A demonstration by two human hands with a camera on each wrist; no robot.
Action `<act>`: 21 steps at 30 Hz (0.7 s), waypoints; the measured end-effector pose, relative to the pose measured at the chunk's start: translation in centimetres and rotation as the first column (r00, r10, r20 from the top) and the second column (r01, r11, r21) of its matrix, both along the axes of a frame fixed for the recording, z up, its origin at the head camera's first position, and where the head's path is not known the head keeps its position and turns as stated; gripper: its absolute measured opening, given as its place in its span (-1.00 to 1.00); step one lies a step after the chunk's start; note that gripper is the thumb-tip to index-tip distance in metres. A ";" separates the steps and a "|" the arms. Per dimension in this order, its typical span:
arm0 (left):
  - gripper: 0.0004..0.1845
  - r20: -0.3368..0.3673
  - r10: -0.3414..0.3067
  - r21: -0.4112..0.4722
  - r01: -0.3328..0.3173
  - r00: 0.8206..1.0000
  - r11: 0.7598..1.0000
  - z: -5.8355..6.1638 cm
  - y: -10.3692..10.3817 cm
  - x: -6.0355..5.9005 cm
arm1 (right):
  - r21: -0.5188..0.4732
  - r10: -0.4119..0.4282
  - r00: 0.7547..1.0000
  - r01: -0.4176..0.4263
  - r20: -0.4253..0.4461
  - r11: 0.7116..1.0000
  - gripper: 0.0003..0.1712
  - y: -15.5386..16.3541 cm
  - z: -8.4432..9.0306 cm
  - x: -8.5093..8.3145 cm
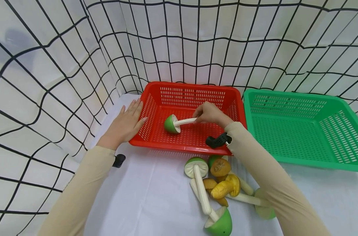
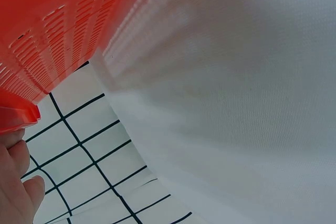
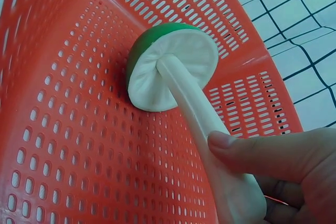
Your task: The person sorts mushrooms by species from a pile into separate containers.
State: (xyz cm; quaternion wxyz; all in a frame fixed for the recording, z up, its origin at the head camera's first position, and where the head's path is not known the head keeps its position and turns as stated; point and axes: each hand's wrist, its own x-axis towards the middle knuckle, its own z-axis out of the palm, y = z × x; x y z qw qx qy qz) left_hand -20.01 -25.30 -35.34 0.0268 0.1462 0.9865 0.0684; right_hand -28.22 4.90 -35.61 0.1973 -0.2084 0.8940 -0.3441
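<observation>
Fingers [image 1: 198,115] of the right hand [image 1: 211,113] pinch a green-capped mushroom [image 1: 180,122] by its white stem inside the red basket [image 1: 184,148], cap toward the basket's left wall. I see the left hand [image 1: 125,124], fingers straight, touching that side. Right of the basket sits a green basket [image 1: 314,165]; in front, more mushrooms [image 1: 223,189], partly covered by the right sleeve [image 1: 261,170].

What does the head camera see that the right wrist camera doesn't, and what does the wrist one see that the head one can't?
Only the head view: the green basket, the pile of mushrooms outside the baskets, and both beige sleeves.

Only the right wrist view: the thick bottom end of the stem, tucked behind the fingers in the head view.

Both: the right hand holding a green-capped mushroom, the red basket and the black net.
</observation>
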 end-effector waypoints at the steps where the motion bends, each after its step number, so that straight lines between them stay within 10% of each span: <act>1: -0.27 0.000 0.000 0.000 0.000 1.000 1.000 0.0 0.0 0.0 | -0.005 -0.002 1.000 0.002 -0.004 1.000 -0.82 0.0 0.0 0.0; 21: -0.27 0.001 0.001 -0.003 -0.001 1.000 1.000 0.2 0.2 0.0 | -0.130 0.014 1.000 -0.015 -0.008 0.991 -0.71 1.8 1.0 1.0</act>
